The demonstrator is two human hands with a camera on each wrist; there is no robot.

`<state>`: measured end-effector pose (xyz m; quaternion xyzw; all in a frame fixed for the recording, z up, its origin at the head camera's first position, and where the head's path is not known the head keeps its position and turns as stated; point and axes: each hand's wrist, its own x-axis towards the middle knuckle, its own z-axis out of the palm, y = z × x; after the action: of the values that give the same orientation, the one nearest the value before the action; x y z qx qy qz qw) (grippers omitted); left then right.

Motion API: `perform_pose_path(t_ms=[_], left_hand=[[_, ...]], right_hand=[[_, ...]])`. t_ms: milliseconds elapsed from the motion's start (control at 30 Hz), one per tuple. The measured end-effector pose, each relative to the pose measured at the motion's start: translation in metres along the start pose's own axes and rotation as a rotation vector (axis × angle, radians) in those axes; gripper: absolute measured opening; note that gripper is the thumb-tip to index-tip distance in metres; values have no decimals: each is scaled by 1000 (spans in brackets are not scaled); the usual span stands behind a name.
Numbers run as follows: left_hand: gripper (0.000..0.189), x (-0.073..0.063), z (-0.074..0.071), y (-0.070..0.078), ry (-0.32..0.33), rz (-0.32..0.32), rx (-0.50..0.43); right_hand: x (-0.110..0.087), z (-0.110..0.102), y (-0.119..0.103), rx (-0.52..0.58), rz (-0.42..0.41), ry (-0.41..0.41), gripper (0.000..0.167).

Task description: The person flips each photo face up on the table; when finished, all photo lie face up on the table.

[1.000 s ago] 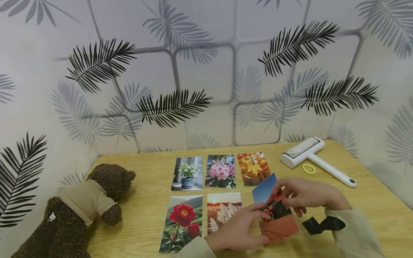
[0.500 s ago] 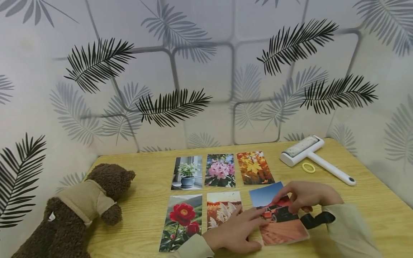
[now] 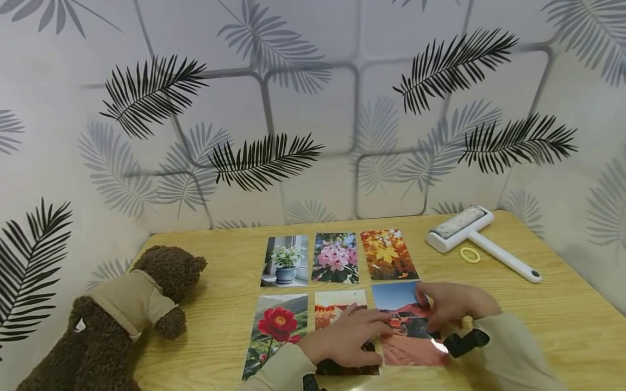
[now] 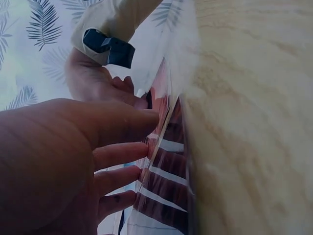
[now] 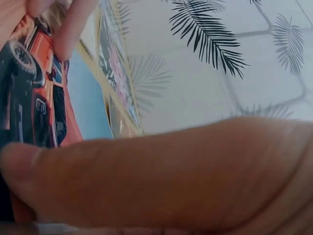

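Note:
A photo card with a red pickup truck lies at the right end of the front row of cards. My right hand grips its right edge; the thumb lies over the truck in the right wrist view. My left hand rests with fingers spread, its fingertips touching that card's left side. Under this hand is a card of pale plumes, largely hidden. To its left lies a red flower card, partly covered by the left wrist.
Behind is a row with a potted plant card, a pink blossom card and a maple leaf card. A white lint roller and a yellow ring lie at the back right. A brown teddy bear lies at the left.
The truck card, first tilted and raised, has come down and left, straightening beside the plume card. My right hand moved left with it; the left hand shifted slightly left, fingers staying at the card's left side.

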<state>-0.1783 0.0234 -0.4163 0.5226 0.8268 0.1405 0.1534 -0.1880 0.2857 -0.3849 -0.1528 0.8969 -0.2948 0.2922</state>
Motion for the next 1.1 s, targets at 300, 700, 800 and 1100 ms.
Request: perform_pose_path(t_ms=[300,700,800,1100], left_hand=[[42,0,1,-6,-2,-12,-8],[45,-2,-3,-2,13,-47,-58],[46,-1,-4,-2,71,-52,-141],[39,-6,-15,-7,214,-112,-210]], right_hand=[[6,1,0,31,64,-51,32],[9,-2,4,171,-29,-134,28],[7,-6,8,182,-98,-139,27],[13,-1,4,-14,-400,294,14]])
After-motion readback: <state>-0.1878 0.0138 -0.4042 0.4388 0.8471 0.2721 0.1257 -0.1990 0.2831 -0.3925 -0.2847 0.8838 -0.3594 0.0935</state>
